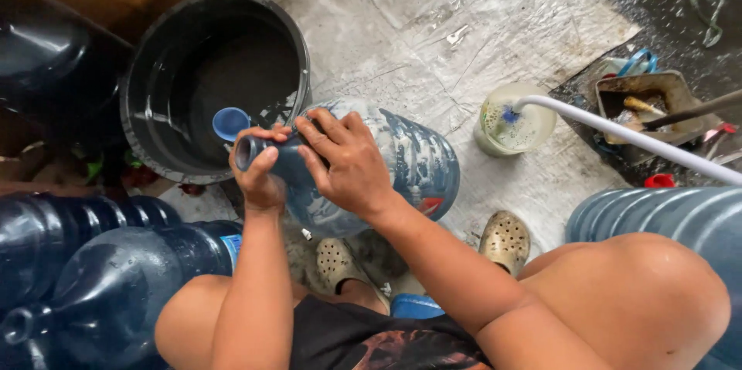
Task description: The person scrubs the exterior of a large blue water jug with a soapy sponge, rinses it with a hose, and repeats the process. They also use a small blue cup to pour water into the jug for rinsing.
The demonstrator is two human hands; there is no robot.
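Note:
A large blue water jug (410, 161) lies tilted on its side in front of me, its open mouth pointing left toward a big black tub (147, 138). My left hand (259, 177) wraps around the jug's neck just behind the mouth. My right hand (348, 161) grips the neck and shoulder from above. A small blue cap (231, 122) shows just beyond the mouth, inside the tub's rim; what holds it is not visible. The tub holds dark water.
Several more blue jugs lie at the lower left (93, 277), and another stands at the right (680, 215). A clear tub of soapy liquid (514, 122) holds a white-handled brush (634, 138). A brown tray of tools (645, 103) sits at the right. My feet wear pale clogs (506, 238).

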